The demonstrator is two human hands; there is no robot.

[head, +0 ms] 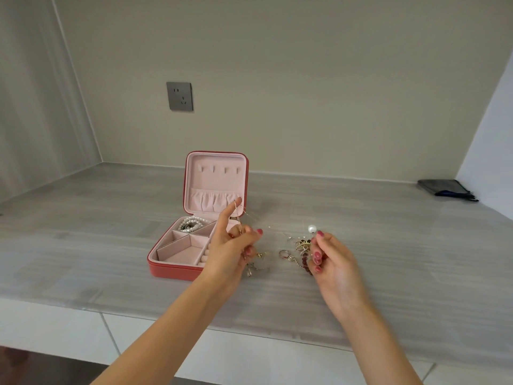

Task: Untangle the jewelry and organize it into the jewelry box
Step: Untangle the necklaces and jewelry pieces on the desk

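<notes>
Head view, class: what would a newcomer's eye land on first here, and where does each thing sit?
First, the open coral-red jewelry box with pale pink lining at the centre of the grey counter, a white pearl strand coiled in its back compartment. Next, the left hand lifting a thin gold chain in front of the box. To its right, the right hand pinches a round white pearl above a tangled jewelry pile.

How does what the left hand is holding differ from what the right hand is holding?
The left hand pinches a thin gold chain that runs up past its fingers; the right hand holds a single round white pearl. The chain is long, fine and slack; the pearl is compact and raised at the fingertips. Both are held above the grey counter, outside the jewelry box.
</notes>
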